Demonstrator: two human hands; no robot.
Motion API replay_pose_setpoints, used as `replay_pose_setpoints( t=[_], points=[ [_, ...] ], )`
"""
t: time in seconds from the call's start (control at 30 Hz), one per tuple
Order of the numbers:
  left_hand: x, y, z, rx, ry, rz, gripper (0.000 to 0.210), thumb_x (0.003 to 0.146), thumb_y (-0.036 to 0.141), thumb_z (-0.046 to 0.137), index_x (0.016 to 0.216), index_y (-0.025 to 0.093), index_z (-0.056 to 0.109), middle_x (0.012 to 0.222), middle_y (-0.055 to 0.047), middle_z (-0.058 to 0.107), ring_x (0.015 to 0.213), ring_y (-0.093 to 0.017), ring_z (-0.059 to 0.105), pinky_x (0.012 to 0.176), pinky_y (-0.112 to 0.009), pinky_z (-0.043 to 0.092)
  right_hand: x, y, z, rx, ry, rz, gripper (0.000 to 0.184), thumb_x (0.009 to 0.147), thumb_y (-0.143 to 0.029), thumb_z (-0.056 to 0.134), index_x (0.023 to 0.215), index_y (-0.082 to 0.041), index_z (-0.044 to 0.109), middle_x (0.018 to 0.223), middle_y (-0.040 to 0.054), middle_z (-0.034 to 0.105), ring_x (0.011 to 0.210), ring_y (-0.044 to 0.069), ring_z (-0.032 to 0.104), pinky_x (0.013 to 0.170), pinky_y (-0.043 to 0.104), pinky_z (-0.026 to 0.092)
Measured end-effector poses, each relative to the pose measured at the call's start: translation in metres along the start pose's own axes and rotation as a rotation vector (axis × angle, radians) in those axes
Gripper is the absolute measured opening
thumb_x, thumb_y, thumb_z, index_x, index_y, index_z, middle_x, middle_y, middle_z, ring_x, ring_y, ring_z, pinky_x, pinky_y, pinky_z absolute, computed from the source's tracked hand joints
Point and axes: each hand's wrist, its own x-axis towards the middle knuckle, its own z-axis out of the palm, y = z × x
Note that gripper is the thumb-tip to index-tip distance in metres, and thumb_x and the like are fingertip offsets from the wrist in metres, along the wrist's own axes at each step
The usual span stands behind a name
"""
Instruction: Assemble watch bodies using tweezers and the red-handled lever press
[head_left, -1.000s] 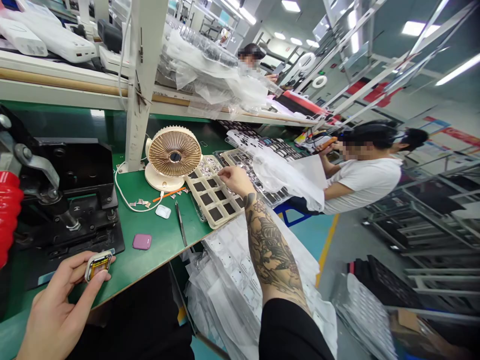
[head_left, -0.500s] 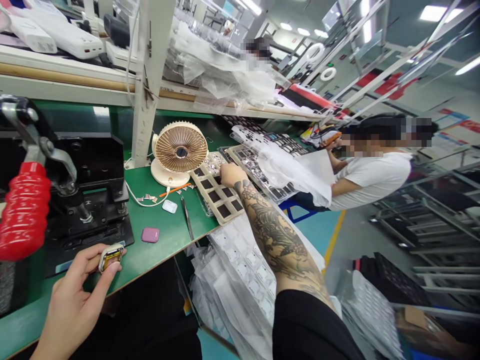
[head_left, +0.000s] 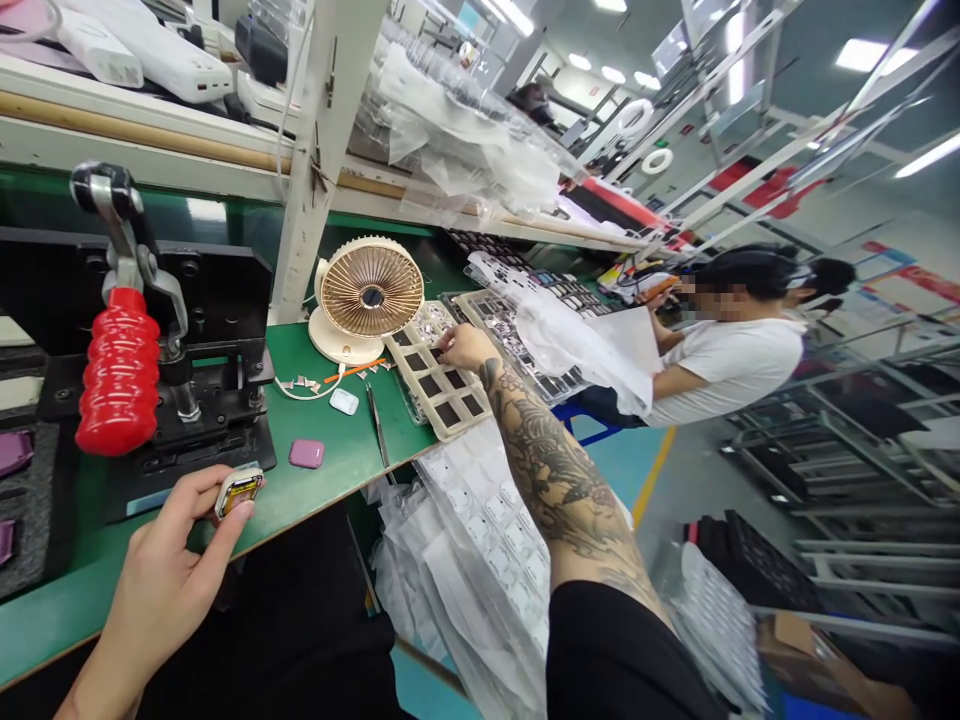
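"Where's the case point(head_left: 241, 492)?"

"To the near left of the fan point(head_left: 373, 293), close to the front edge of the bench point(head_left: 345, 470). The left hand point(head_left: 169, 555) clamps it between thumb and fingers."

"Which way does it point?"

"Its open face tips up toward the wearer. The long axis seems to slant, far end roughly fanward; the thumb covers part of the near side."

"What's it made of?"

"A smooth, pale rim with rounded corners, glossy yellow and dark parts inside. I can't name the material."

"And the right hand point(head_left: 474, 348)?"

"Well apart from the left, fingers bent down over the tray point(head_left: 466, 425), just right of the fan. I can't tell whether they grip anything."

"The tray?"

"Cream, stiff-looking, split into square compartments, several with flat black squares."

"Anything else around?"

"In front of the fan, slim dark tweezers point(head_left: 377, 425) and a flat, rounded purple cover point(head_left: 307, 453). Left of the fan, a black metal press with a shiny, ribbed red handle point(head_left: 118, 375)."
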Motion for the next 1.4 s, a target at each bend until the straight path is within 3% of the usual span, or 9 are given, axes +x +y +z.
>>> replay_pose_setpoints(
  t=[0.2, 0.4, 0.53, 0.67, 0.77, 0.87, 0.97, 1.1, 1.4],
  points=[
    [0.002, 0.005, 0.002, 0.152, 0.019, 0.043, 0.043, 0.105, 0.059, 0.072, 0.129, 0.025, 0.072, 0.124, -0.012, 0.089, 0.085, -0.026, 0.087, 0.048, -0.024, 0.055, 0.009, -0.012, -0.002, -0.012, -0.001, 0.056, 0.039, 0.109, -0.044, 0.079, 0.137, -0.017, 0.073, 0.138, 0.0106, 0.074, 0.122, 0.026, 0.076, 0.106, 0.048, 0.068],
    [0.008, -0.009, -0.001, 0.173, -0.015, 0.169, 0.032, 0.107, 0.05, 0.074, 0.128, 0.027, 0.072, 0.119, -0.008, 0.09, 0.098, -0.027, 0.088, 0.063, -0.028, 0.061, 0.004, -0.03, -0.005, 0.004, 0.069, 0.104, 0.044, 0.108, -0.044, 0.08, 0.139, -0.015, 0.072, 0.143, 0.0139, 0.073, 0.128, 0.028, 0.074, 0.111, 0.05, 0.066],
    [0.01, -0.007, 0.0, 0.178, -0.023, 0.25, 0.024, 0.112, 0.042, 0.07, 0.131, 0.027, 0.074, 0.116, -0.004, 0.088, 0.093, -0.022, 0.083, 0.078, -0.029, 0.06, -0.014, -0.037, -0.014, 0.082, 0.116, 0.072, 0.03, 0.107, -0.04, 0.082, 0.123, -0.015, 0.076, 0.122, 0.0085, 0.079, 0.111, 0.023, 0.078, 0.102, 0.044, 0.068],
    [0.012, 0.002, 0.0, 0.149, -0.034, 0.301, 0.021, 0.114, 0.035, 0.068, 0.13, 0.026, 0.079, 0.116, -0.003, 0.085, 0.085, -0.018, 0.074, 0.08, -0.03, 0.056, -0.058, -0.042, -0.03, 0.179, 0.291, -0.002, 0.014, 0.096, -0.017, 0.084, 0.107, -0.011, 0.079, 0.1, 0.0102, 0.082, 0.096, 0.021, 0.079, 0.097, 0.034, 0.063],
    [0.014, 0.006, 0.0, 0.132, -0.059, 0.293, 0.017, 0.115, 0.033, 0.068, 0.124, 0.026, 0.08, 0.104, -0.001, 0.078, 0.077, -0.016, 0.063, 0.075, -0.029, 0.051, -0.116, -0.065, -0.03, 0.323, 0.496, -0.153, 0.02, 0.102, -0.025, 0.076, 0.119, -0.014, 0.077, 0.106, 0.0083, 0.083, 0.092, 0.018, 0.078, 0.091, 0.032, 0.064],
    [0.014, 0.009, 0.001, 0.134, -0.122, 0.28, 0.016, 0.116, 0.028, 0.065, 0.122, 0.026, 0.079, 0.102, -0.001, 0.074, 0.084, -0.016, 0.064, 0.076, -0.029, 0.048, -0.185, -0.114, -0.005, 0.733, 0.739, -0.626, 0.013, 0.098, -0.034, 0.087, 0.101, -0.023, 0.08, 0.097, 0.004, 0.083, 0.087, 0.021, 0.078, 0.085, 0.037, 0.066],
    [0.013, 0.011, 0.002, 0.134, -0.139, 0.266, 0.014, 0.117, 0.025, 0.063, 0.118, 0.023, 0.077, 0.105, -0.002, 0.074, 0.092, -0.018, 0.068, 0.082, -0.03, 0.049, -0.237, -0.17, 0.034, 0.975, 0.582, -1.014, 0.009, 0.101, -0.018, 0.084, 0.1, -0.027, 0.082, 0.095, 0.0023, 0.083, 0.089, 0.02, 0.08, 0.083, 0.037, 0.068],
    [0.013, 0.014, 0.004, 0.127, -0.101, 0.267, 0.014, 0.118, 0.026, 0.063, 0.108, 0.021, 0.072, 0.096, -0.001, 0.069, 0.086, -0.017, 0.065, 0.08, -0.03, 0.048, -0.253, -0.212, 0.073, 1.197, 0.433, -1.071, 0.024, 0.098, -0.004, 0.081, 0.106, -0.027, 0.084, 0.098, 0.0023, 0.083, 0.089, 0.02, 0.078, 0.08, 0.036, 0.065],
    [0.01, 0.018, 0.006, 0.158, -0.071, 0.284, 0.014, 0.117, 0.024, 0.063, 0.104, 0.021, 0.068, 0.092, -0.001, 0.066, 0.084, -0.018, 0.062, 0.078, -0.031, 0.047, -0.239, -0.199, 0.069, 1.003, 0.33, -1.235, 0.027, 0.101, -0.011, 0.083, 0.123, -0.026, 0.084, 0.108, 0.006, 0.08, 0.1, 0.021, 0.075, 0.086, 0.039, 0.066]
  ],
)
